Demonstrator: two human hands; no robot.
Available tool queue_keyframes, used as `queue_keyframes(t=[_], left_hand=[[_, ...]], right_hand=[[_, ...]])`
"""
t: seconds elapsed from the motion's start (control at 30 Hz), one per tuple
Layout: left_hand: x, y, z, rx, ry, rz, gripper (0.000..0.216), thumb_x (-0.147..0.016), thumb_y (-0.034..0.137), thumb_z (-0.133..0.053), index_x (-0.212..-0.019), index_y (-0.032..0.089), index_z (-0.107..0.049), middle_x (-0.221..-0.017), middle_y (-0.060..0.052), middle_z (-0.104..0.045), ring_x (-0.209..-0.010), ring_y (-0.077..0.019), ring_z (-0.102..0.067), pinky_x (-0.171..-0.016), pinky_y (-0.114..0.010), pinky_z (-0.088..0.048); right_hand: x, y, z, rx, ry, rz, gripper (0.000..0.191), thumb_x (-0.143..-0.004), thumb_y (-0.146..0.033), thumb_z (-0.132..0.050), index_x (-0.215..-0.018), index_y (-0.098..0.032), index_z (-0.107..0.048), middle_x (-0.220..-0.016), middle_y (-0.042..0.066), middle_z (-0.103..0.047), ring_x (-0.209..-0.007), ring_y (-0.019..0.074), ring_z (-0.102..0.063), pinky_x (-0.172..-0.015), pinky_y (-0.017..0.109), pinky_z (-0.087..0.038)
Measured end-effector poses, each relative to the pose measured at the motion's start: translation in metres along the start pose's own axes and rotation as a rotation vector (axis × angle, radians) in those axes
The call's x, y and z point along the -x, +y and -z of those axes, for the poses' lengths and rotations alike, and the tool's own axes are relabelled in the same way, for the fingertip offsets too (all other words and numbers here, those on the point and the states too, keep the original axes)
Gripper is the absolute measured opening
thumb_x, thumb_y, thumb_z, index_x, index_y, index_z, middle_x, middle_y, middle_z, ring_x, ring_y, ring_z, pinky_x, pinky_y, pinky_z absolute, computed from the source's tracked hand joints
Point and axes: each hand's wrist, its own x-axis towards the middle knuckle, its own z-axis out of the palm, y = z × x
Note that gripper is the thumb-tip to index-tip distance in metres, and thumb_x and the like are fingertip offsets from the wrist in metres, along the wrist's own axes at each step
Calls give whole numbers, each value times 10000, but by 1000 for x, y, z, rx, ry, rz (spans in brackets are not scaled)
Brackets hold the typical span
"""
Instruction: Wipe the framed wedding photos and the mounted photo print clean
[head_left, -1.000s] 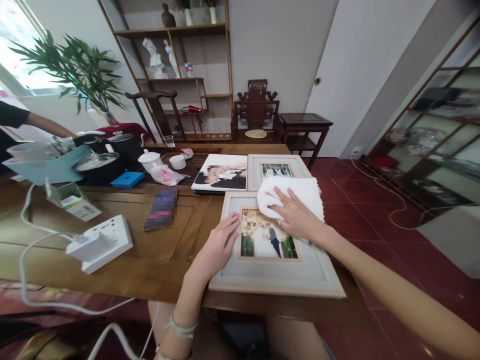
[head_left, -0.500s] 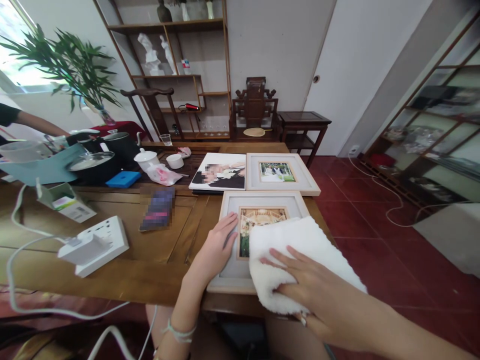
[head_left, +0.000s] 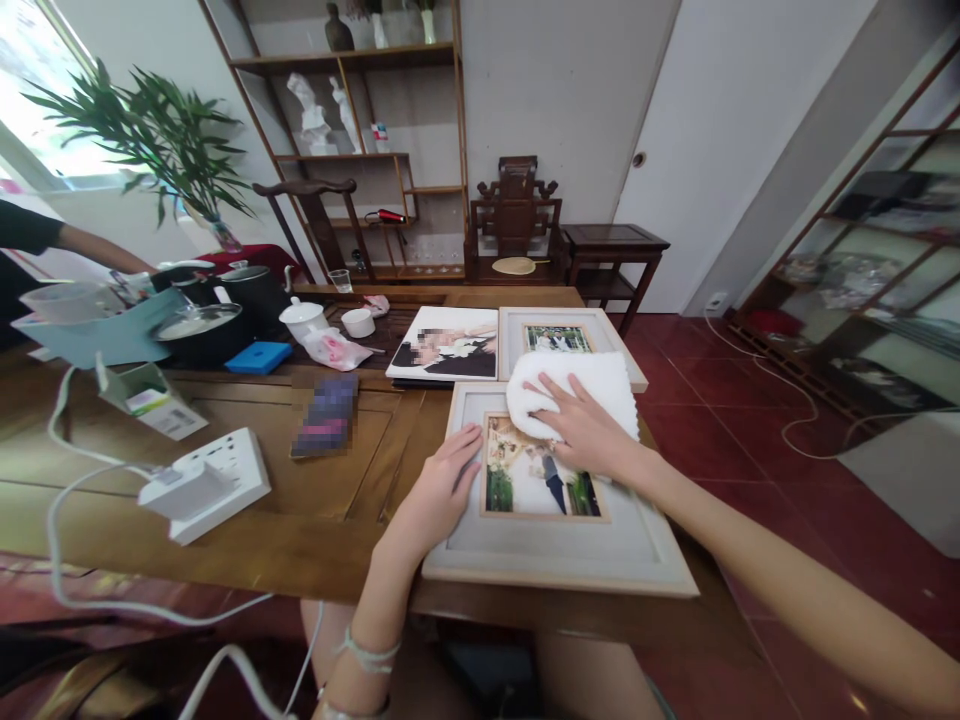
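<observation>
Presently in work: pale-framed photograph [head_left: 536,495], face up near the right end of the desk [head_left: 315,530].
White cloth [head_left: 611,390]: bunched over the photograph's upper right; overlaps the second framed photograph [head_left: 559,338] in view, contact unclear.
Right hand [head_left: 589,425]: fingers spread, bearing down on the cloth.
Left hand [head_left: 442,490]: fingers extended, nearly together, laid on the frame's left side.
Step in hand: judged as wiping the glazing or face.
Next move: calls for level pressure toward the lower half, with firm left-side bracing against sliding.
Farther left: photo panel [head_left: 448,345], beside the second framed photograph.
</observation>
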Motion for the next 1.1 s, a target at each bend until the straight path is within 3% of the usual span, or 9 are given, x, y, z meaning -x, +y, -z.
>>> queue_keyframes(t=[0.2, 0.43, 0.53, 0.63, 0.77, 0.87, 0.97, 1.1], left_hand=[[0, -2, -2, 11, 24, -18, 394, -913, 198, -396, -1273, 143, -549, -1369, -112, -513, -1307, -215, -432, -1104, -419, -346], [0, -5, -3, -3, 15, -21, 405, -911, 184, -378, -1269, 97, -544, -1370, -134, -507, -1317, -217, -418, -1108, -416, -339], [0, -3, -2, -2, 3, -16, 411, -912, 181, -372, -1273, 73, -536, -1378, -143, -497, -1321, -218, -411, -1113, -412, -332], [0, -3, -1, -5, -3, -12, 410, -912, 175, -371, -1277, 84, -534, -1379, -135, -498, -1321, -214, -411, -1114, -410, -330], [1, -3, -1, 0, -4, -23, 414, -916, 183, -366, -1277, 70, -533, -1376, -142, -499, -1321, -212, -412, -1119, -401, -320], [1, -3, -1, 7, -5, -19, 414, -918, 190, -362, -1276, 74, -536, -1377, -137, -499, -1321, -208, -412, -1121, -398, -317], [1, -2, 0, 21, 1, -4, 413, -917, 188, -362, -1272, 78, -540, -1381, -134, -495, -1322, -207, -410, -1120, -398, -318], [0, -1, 0, 32, 17, -10, 405, -914, 180, -361, -1259, 91, -554, -1365, -131, -515, -1316, -209, -420, -1114, -402, -329]], right_hand=[[17, -33, 12, -116, -180, 75, 546, -678, -24, -461, -1198, -117, -602, -1477, 160, -340, -1396, 340, -161, -1078, 627, -152], [69, -94, 57, -360, -470, 200, 539, -690, -57, -485, -1210, -144, -601, -1498, 136, -288, -1396, 334, -158, -1096, 605, -174], [75, -97, 56, -459, -415, 233, 514, -709, -74, -484, -1202, -155, -600, -1500, 110, -298, -1405, 291, -156, -1124, 557, -146], [70, -89, 35, -460, -297, 177, 484, -708, -111, -510, -1182, -145, -600, -1491, 130, -327, -1405, 277, -172, -1130, 540, -127], [46, -65, 7, -297, -136, 48, 483, -723, -129, -529, -1202, -111, -577, -1480, 185, -331, -1405, 313, -153, -1113, 569, -128], [19, -43, -2, -168, -67, -13, 473, -754, -133, -514, -1222, -76, -558, -1475, 208, -327, -1402, 342, -138, -1098, 592, -134], [-3, -31, -3, -115, -47, -44, 489, -746, -125, -503, -1230, -70, -555, -1487, 203, -303, -1403, 354, -113, -1090, 607, -121], [-5, -45, -2, -144, -108, 13, 537, -697, -60, -471, -1218, -107, -590, -1489, 182, -306, -1395, 361, -139, -1085, 620, -102]])
